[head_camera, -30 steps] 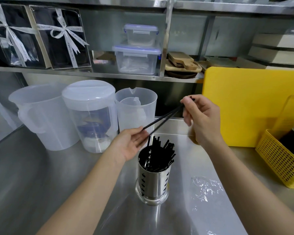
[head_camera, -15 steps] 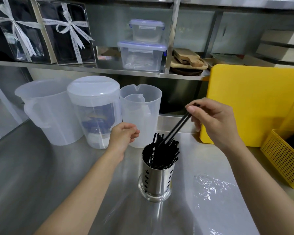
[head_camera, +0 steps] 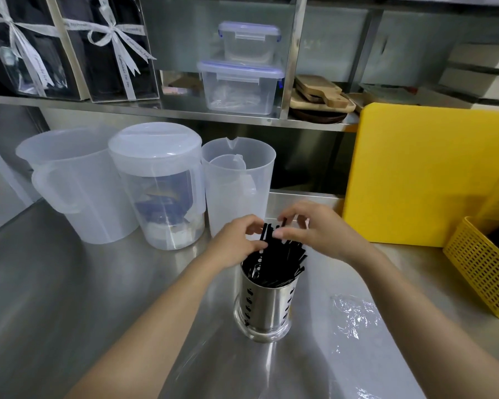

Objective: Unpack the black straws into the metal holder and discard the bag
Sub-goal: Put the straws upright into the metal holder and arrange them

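Observation:
A perforated metal holder (head_camera: 267, 308) stands upright on the steel counter, packed with several black straws (head_camera: 280, 256) that stick out above its rim. Both hands hover over the straw tops. My left hand (head_camera: 234, 243) touches the straws from the left with curled fingers. My right hand (head_camera: 319, 230) rests on them from the right, fingertips pinching at the upper ends. The empty clear plastic bag (head_camera: 355, 315) lies flat and crumpled on the counter to the right of the holder.
Three translucent plastic jugs (head_camera: 156, 188) stand behind and left of the holder. A yellow cutting board (head_camera: 421, 174) leans at the back right, with a yellow mesh basket (head_camera: 484, 269) in front of it. A shelf above carries lidded boxes (head_camera: 241, 82).
My right hand has lowered the straws it held into the holder. Both hands have come together over the straw tops. The bag has stayed where it was.

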Tool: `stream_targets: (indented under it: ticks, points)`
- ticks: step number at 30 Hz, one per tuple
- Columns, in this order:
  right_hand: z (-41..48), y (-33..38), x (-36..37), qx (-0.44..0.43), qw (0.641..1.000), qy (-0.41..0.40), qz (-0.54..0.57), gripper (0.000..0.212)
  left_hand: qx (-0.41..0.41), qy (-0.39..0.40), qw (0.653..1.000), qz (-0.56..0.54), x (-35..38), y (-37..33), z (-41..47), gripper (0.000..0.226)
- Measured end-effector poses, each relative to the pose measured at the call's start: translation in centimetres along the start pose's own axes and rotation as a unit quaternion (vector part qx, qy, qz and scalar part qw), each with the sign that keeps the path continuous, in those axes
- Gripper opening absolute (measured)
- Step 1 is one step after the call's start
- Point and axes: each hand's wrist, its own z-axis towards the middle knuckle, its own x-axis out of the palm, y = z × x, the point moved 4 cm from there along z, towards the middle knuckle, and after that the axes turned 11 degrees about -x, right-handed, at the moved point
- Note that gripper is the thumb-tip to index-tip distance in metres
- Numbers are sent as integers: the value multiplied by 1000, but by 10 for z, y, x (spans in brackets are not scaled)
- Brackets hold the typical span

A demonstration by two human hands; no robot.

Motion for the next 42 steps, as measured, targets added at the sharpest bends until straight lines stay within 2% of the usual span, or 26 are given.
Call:
stream_targets:
  ticks: [3, 5, 9, 12, 16, 19, 21, 24, 26, 28, 29, 31, 34, 36, 39, 40, 42]
  points:
    - [1, -6, -9, 18, 991, -111, 71, 24, -7, -34, 999, 25, 2, -1, 2, 20]
    - [2, -12, -11, 40, 981, -146, 118, 19, -10, -43, 999, 20, 3, -1, 3, 10]
    - [1, -19, -7, 39, 982, -136, 125, 12, -1, -81, 996, -24, -7, -3, 6, 3]
    - [-1, -20, -6, 24, 986, -130, 105, 10, 9, -104, 986, -127, -33, -16, 5, 10]
    - [1, -12, -10, -16, 988, -151, -5, 18, 39, -137, 955, -258, -72, -46, -9, 12]
    - [3, -1, -9, -77, 990, -109, -51, 36, 14, -176, 911, -374, -90, -54, -15, 7]
    - [2, 5, -6, -130, 985, -98, -54, 49, -29, -153, 874, -460, -91, -49, -13, 4]
    - [0, 17, -9, -210, 967, -144, -12, 51, -90, -68, 825, -554, -74, -39, -10, 4]
    - [-2, 26, -15, -238, 951, -194, 17, 43, -126, -14, 800, -586, -57, -33, -11, 7]
    - [-5, 35, -22, -250, 936, -245, 44, 27, -162, 24, 789, -592, -43, -29, -13, 9]
    - [-7, 40, -25, -250, 929, -270, 48, 21, -182, 33, 796, -577, -38, -26, -14, 12]
    - [-11, 46, -30, -231, 915, -327, 55, 12, -209, 13, 833, -511, -35, -18, -12, 22]
    - [-18, 46, -38, -190, 906, -365, 102, 6, -202, -83, 882, -417, -42, -5, -8, 21]
    - [-17, 39, -32, -147, 937, -300, 104, 13, -183, -112, 895, -392, -45, -1, -10, 16]
    - [-10, 17, -1, -39, 992, -119, 33, 23, -136, -121, 917, -354, -46, -2, -15, 10]
    - [-11, 9, 8, -11, 996, -90, 14, 26, -114, -118, 926, -339, -46, -4, -17, 9]
    - [-16, 1, 15, 7, 994, -102, 33, 31, -62, -99, 944, -309, -46, -10, -23, 9]
